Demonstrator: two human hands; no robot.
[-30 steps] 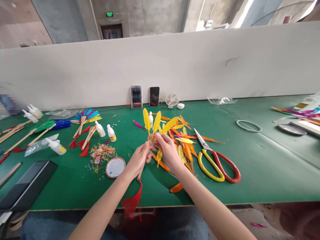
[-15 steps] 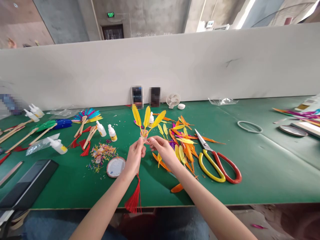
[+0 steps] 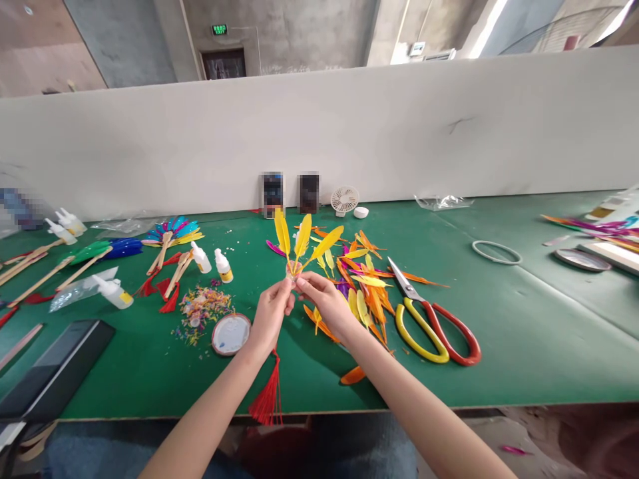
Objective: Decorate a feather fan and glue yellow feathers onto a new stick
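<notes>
In front of me, three upright yellow feathers [image 3: 301, 234] fan out from one base. My left hand [image 3: 272, 311] is closed around the handle of this feather fan, mostly hidden by the fingers. A red tassel [image 3: 268, 392] hangs beneath that hand. The thumb and fingers of my right hand [image 3: 324, 303] pinch the base of the feathers, beside the left fingertips. Loose orange and yellow feathers [image 3: 375, 305] lie just right of my hands. A round white lid [image 3: 231, 334] rests by my left wrist.
Large scissors [image 3: 410, 291] with red and yellow handles lie at right. Small glue bottles [image 3: 224, 267], colourful clippings [image 3: 204, 307] and finished feather fans [image 3: 172, 233] occupy the left side. A black case [image 3: 60, 366] sits near the front edge. A small fan [image 3: 344, 199] stands against the white partition [image 3: 349, 126].
The feathers have swung to the right and stand slightly differently angled. My right fingers have shifted a little at their base. Both hands keep their hold.
</notes>
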